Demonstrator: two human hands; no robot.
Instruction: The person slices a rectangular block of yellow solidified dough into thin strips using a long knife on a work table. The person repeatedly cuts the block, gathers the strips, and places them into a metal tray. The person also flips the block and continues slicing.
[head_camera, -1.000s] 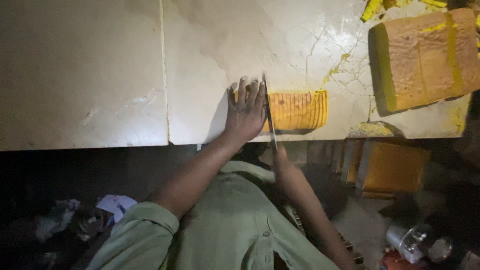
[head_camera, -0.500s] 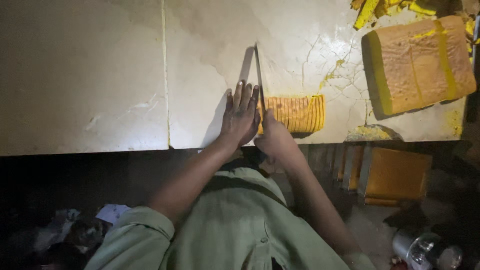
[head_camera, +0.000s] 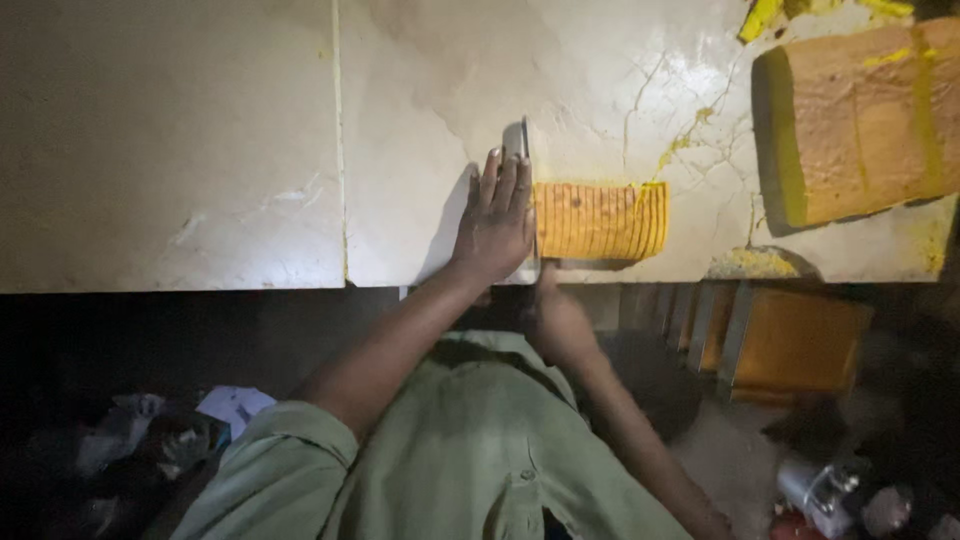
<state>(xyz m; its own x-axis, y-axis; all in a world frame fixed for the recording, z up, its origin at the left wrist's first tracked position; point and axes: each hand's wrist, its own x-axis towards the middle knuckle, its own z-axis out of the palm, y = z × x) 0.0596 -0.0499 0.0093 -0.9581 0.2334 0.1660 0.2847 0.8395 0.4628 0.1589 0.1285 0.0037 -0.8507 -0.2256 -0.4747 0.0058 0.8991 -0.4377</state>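
A yellow-orange sliced block (head_camera: 600, 220), cut into many thin upright slices pressed together, lies near the front edge of the pale cracked marble counter (head_camera: 200, 150). The left hand (head_camera: 495, 225) lies flat with fingers stretched out, pressing against the block's left end beside a knife (head_camera: 520, 170). The right hand (head_camera: 555, 315) sits just below the counter edge, fingers closed around the knife's handle.

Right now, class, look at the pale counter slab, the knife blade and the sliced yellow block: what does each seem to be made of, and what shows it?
The pale counter slab looks like polished stone, perhaps marble: glossy, veined, cracked, with a seam. The thin knife blade seems metal, grey and shiny. The sliced yellow block looks soft, like cake or a sweet: crumbs lie about and the cuts are even.
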